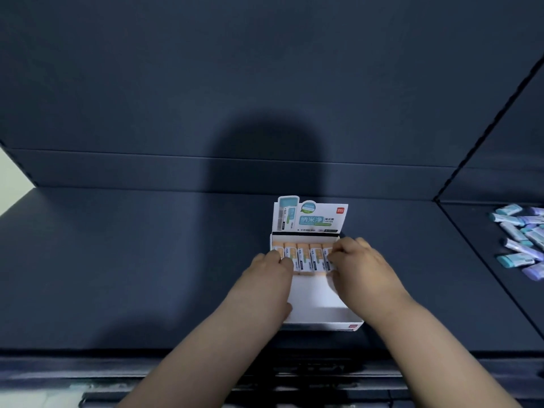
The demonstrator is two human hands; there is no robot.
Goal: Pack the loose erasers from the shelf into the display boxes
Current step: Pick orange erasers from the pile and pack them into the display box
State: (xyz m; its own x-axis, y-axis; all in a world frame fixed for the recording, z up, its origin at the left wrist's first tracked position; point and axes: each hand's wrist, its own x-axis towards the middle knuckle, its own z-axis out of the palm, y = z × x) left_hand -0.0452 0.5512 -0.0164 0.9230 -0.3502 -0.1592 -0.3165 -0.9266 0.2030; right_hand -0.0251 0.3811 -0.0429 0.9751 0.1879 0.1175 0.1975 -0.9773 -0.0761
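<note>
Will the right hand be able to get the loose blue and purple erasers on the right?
Probably yes: nothing stands between the right hand and the loose blue and purple erasers, though it is a stretch sideways.

the display box (321, 313) sits on the shelf (147, 260), right of its middle and near the front edge. its header card (312, 217) stands up at the far end, before the back wall (206, 83). a row of erasers (303, 257) lies side by side in the box against the far wall, just below the card. the left hand (270, 267) lies on the row's left end and the right hand (359, 260) on its right end, fingers bent down onto it; whether they grip is hidden. loose erasers (521, 237) lie heaped on the next shelf section, far right, well apart from the box.
</note>
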